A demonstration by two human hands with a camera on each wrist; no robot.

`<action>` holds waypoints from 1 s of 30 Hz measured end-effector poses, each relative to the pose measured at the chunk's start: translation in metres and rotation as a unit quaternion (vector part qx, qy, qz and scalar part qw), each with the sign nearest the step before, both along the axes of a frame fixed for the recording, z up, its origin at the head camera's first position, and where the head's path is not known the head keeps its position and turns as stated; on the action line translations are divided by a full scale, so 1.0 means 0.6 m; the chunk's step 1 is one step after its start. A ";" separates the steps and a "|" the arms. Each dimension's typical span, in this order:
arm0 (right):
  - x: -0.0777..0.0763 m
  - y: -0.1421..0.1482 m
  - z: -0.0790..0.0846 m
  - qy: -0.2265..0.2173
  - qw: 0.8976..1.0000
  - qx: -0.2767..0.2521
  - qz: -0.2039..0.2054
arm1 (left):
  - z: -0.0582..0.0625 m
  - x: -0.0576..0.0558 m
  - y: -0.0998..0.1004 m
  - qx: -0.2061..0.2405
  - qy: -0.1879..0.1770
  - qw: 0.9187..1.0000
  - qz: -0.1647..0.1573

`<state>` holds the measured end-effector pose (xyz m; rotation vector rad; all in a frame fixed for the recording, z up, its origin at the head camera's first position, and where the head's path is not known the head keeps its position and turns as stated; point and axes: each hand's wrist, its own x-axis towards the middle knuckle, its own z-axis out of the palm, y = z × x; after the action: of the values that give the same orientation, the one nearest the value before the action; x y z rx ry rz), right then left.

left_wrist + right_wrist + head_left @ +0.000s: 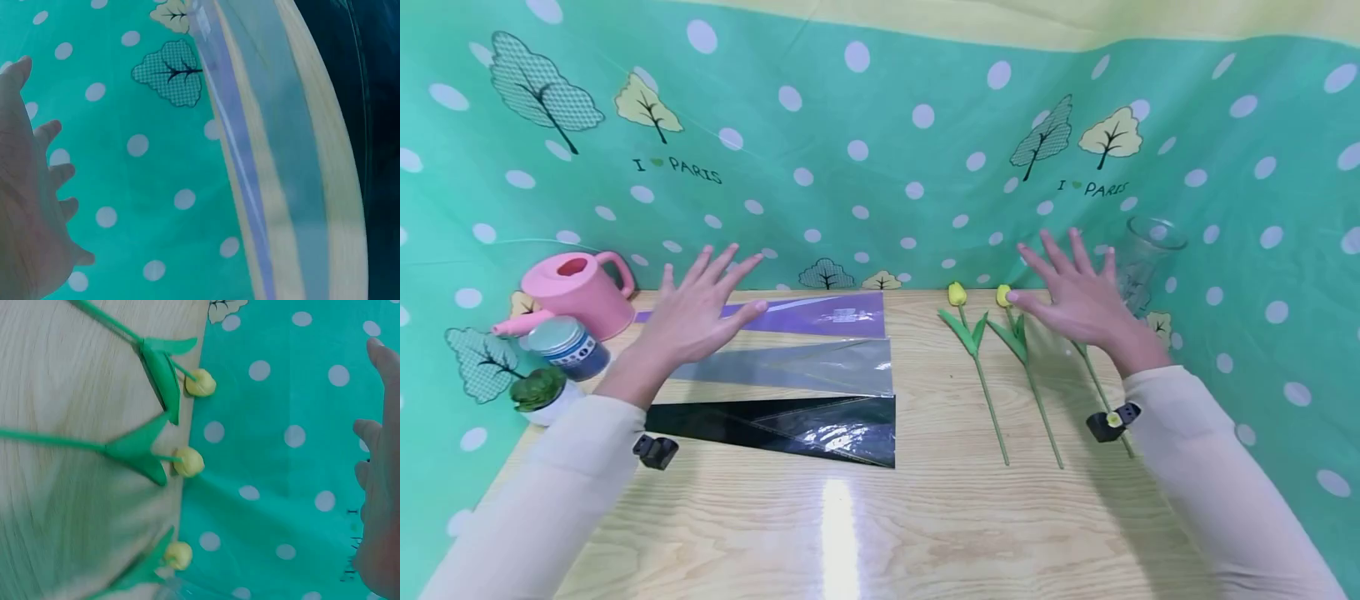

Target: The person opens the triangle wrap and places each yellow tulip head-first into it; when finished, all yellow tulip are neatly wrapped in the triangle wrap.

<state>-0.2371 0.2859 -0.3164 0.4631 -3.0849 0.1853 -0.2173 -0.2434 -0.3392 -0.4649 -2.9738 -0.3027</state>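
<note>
Your left hand (700,312) hovers palm down, fingers spread and released, over the left part of the purple sheet (808,315). That glossy strip lies farthest back on the bench (760,517), with the grey sheet (820,367) just in front of it and the black sheet (775,425) nearest you. All three run roughly side by side, tapering toward your left.

Your right hand (1078,300) is likewise released, its fingers fanned out above the back of the bench. Below it and to its left lie three yellow tulips with green leaves: the left tulip (976,340), the middle tulip (1019,346) and the right tulip (147,565). Their blooms point toward the dotted green cloth (880,192), their stems toward you. Your right hand hides the right bloom in the head view, but the right wrist view shows it near the clear glass vase (1142,271).

At your far left stand a pink watering can (591,292), a blue jar (576,350) and a small plant (538,389) in a white pot (559,406).
</note>
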 end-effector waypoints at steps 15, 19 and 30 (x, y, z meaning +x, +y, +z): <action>-0.049 -0.092 -0.081 -0.017 0.989 -0.144 0.040 | -0.094 -0.055 0.048 0.071 0.004 0.997 -0.034; -0.066 -0.130 -0.109 -0.042 0.975 -0.215 0.036 | -0.113 -0.069 0.064 0.096 -0.005 0.995 -0.036; -0.113 -0.247 -0.198 -0.081 0.943 -0.320 0.041 | -0.155 -0.091 0.089 0.153 -0.056 0.985 -0.053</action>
<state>-0.3050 0.1377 -0.4355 0.5524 -2.8990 1.2285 -0.2721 -0.1899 -0.4323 -0.5838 -2.9357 -0.8063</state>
